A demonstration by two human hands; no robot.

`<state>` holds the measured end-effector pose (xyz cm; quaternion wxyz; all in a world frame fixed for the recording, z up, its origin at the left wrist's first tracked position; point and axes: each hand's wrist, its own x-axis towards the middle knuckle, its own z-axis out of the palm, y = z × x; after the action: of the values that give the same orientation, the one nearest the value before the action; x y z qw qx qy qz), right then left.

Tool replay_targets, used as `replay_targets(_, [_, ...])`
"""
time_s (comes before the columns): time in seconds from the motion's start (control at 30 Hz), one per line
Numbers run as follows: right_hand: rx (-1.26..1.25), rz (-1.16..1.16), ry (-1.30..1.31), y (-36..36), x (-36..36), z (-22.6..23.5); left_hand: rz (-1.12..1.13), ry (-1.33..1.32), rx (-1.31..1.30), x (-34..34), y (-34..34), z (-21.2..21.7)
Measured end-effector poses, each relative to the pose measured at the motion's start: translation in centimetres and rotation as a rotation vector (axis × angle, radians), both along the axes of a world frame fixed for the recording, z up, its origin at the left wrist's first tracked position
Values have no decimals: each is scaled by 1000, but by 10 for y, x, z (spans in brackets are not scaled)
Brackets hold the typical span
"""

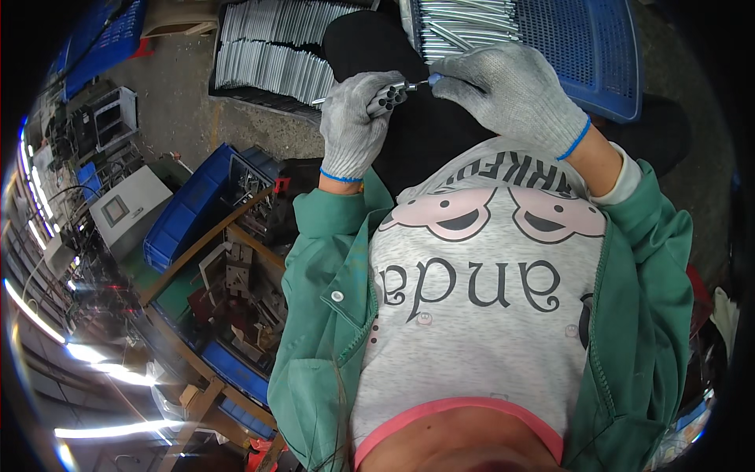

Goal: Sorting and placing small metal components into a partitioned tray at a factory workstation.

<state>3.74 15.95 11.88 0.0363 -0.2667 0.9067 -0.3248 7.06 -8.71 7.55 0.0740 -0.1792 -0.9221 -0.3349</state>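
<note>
My left hand (358,118) wrapped round bunch of metal tubes (387,100), right hand (511,90) pinches blue piece (436,79) with thin pin (424,82), tip by tube ends. Farther out: loose tubes (468,23) along blue basket (586,47)'s left edge, stacked tubes (275,67) in black crate (267,105).

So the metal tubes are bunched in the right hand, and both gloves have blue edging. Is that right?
Not quite. The head view shows the metal tubes bunched in the left hand, not the right hand. Both gloves do have blue edging.
</note>
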Motion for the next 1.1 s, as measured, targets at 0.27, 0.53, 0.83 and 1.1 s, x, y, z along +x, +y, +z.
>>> replay_targets(0.27, [-34,12,66,-3,1,-1,62,-149,-31,7,5,16])
replay_targets(0.53, [-104,44,150,-1,1,12,80,-276,-46,11,0,14])
replay_targets(0.83, [185,56,-4,2,-4,11,-75,-141,-67,8,2,28])
replay_targets(1.1, [340,89,-80,-8,-1,17,-79,176,-350,6,8,33])
